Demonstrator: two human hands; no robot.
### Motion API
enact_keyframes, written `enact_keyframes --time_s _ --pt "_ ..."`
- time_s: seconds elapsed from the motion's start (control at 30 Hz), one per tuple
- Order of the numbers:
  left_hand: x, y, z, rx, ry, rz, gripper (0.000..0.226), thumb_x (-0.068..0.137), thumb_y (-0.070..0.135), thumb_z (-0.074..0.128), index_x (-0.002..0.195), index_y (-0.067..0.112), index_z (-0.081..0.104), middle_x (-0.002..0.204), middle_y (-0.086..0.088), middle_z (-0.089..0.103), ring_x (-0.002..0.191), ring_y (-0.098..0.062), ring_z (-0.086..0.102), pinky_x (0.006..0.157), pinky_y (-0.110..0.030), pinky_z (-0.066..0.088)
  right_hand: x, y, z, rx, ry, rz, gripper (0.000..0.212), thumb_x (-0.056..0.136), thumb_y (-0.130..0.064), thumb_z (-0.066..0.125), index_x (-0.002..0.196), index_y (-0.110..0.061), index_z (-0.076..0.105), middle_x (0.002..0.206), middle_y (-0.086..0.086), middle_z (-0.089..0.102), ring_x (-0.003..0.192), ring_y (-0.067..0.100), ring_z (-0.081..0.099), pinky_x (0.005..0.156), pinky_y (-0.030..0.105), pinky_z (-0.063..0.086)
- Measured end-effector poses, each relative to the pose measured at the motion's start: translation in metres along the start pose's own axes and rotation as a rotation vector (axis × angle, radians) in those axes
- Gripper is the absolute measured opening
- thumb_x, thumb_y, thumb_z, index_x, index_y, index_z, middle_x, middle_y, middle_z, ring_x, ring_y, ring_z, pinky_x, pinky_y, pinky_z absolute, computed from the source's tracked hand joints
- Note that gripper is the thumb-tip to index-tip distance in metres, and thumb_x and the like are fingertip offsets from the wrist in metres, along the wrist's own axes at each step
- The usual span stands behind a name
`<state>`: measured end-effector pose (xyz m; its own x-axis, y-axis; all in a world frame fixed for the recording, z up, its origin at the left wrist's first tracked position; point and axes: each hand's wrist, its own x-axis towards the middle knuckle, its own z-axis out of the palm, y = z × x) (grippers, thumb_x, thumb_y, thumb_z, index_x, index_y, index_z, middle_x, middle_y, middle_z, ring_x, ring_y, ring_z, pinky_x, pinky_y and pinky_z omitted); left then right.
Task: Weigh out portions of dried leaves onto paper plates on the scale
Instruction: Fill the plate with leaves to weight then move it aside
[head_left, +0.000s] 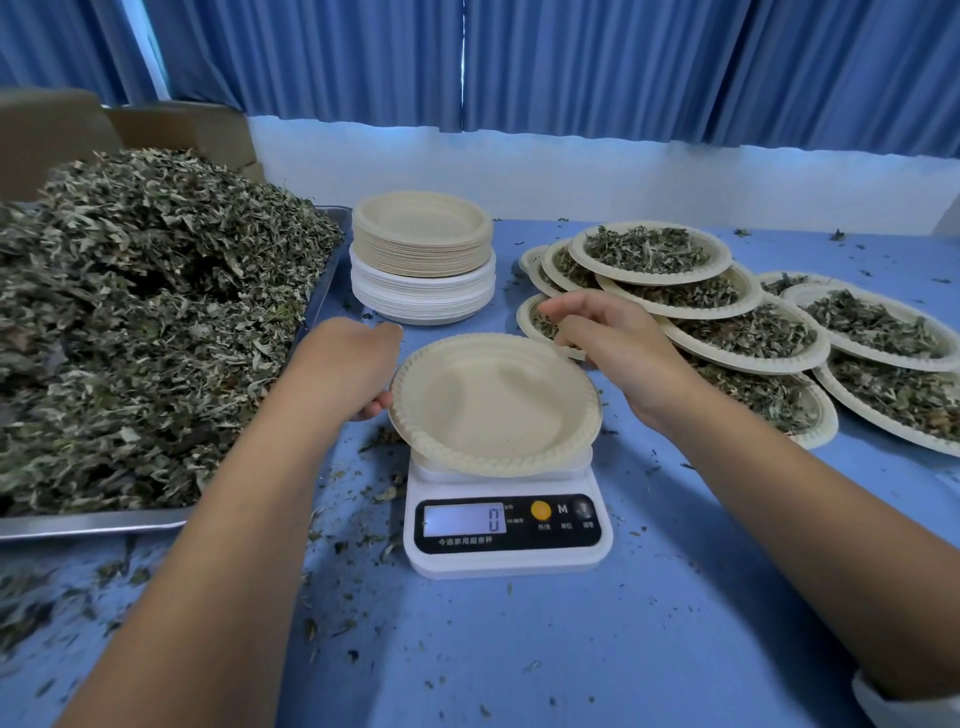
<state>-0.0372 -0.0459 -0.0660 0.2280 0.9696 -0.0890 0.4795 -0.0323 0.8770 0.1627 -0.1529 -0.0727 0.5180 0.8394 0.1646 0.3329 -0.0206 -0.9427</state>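
Observation:
An empty beige paper plate (493, 402) lies on the white digital scale (506, 525), whose display reads 0. My left hand (345, 371) holds the plate's left rim, fingers curled under its edge. At the plate's far right rim my right hand (608, 338) hovers with loosely bent fingers; whether it touches the rim is unclear. A big heap of dried green leaves (145, 322) fills a metal tray (93, 522) on the left.
A stack of unused beige and white paper plates (422, 254) stands behind the scale. Several filled plates of leaves (727, 317) overlap on the right. Leaf crumbs litter the blue table (519, 649). Cardboard boxes (182, 130) and a blue curtain are behind.

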Motion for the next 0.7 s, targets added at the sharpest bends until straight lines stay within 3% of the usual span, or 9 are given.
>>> enact_keyframes --time_s 0.1,0.27,0.37,0.5,0.6,0.7 --pt "0.0 0.002 0.0 -0.058 -0.016 -0.028 0.03 0.092 0.03 0.048 0.07 0.011 0.053 0.044 -0.001 0.05 0.038 -0.012 0.054 0.038 -0.019 0.043 -0.001 0.0 0.001 -0.028 -0.016 -0.008 0.024 0.085 -0.008 0.058 0.099 -0.024 0.069 0.085 -0.01 0.061 0.071 0.001 0.056 0.066 0.013 0.047" --pt "0.001 0.001 -0.004 -0.072 0.027 0.019 0.034 0.09 0.033 0.048 0.063 0.013 0.053 0.033 0.006 0.046 0.042 -0.016 0.049 0.045 -0.021 0.04 -0.003 -0.004 0.003 -0.132 0.008 -0.084 0.023 0.085 -0.007 0.06 0.101 -0.021 0.069 0.099 -0.009 0.063 0.084 0.008 0.053 0.076 0.016 0.046" --pt "0.002 0.004 -0.006 -0.189 0.067 -0.002 0.033 0.091 0.03 0.049 0.064 0.012 0.055 0.039 0.004 0.049 0.039 -0.013 0.05 0.041 -0.018 0.041 0.0 -0.009 0.003 -0.232 0.061 -0.175 0.022 0.085 -0.008 0.062 0.1 -0.021 0.07 0.105 -0.003 0.065 0.09 0.011 0.057 0.081 0.019 0.046" --pt "0.0 0.013 -0.005 -0.588 0.031 -0.09 0.027 0.095 0.022 0.044 0.074 0.01 0.056 0.066 -0.002 0.055 0.055 -0.014 0.056 0.046 -0.019 0.048 0.009 -0.026 0.015 -0.382 0.048 -0.285 0.024 0.082 -0.009 0.061 0.1 -0.023 0.07 0.106 -0.007 0.063 0.094 0.007 0.056 0.084 0.014 0.043" --pt "-0.001 0.011 -0.005 -0.894 -0.017 -0.154 0.023 0.097 0.016 0.04 0.08 0.01 0.054 0.083 -0.002 0.056 0.072 -0.015 0.055 0.065 -0.021 0.046 0.019 -0.046 0.038 -0.479 -0.107 -0.339 0.022 0.083 -0.012 0.061 0.1 -0.023 0.069 0.101 -0.011 0.062 0.091 0.005 0.054 0.084 0.021 0.044" --pt "-0.004 0.004 -0.007 -1.168 -0.053 -0.191 0.024 0.099 0.01 0.032 0.083 0.012 0.05 0.086 -0.002 0.05 0.077 -0.014 0.049 0.072 -0.023 0.042 0.03 -0.072 0.074 -0.487 -0.25 -0.439 0.016 0.084 -0.009 0.062 0.095 -0.017 0.07 0.098 -0.004 0.068 0.084 0.007 0.057 0.078 0.019 0.045"
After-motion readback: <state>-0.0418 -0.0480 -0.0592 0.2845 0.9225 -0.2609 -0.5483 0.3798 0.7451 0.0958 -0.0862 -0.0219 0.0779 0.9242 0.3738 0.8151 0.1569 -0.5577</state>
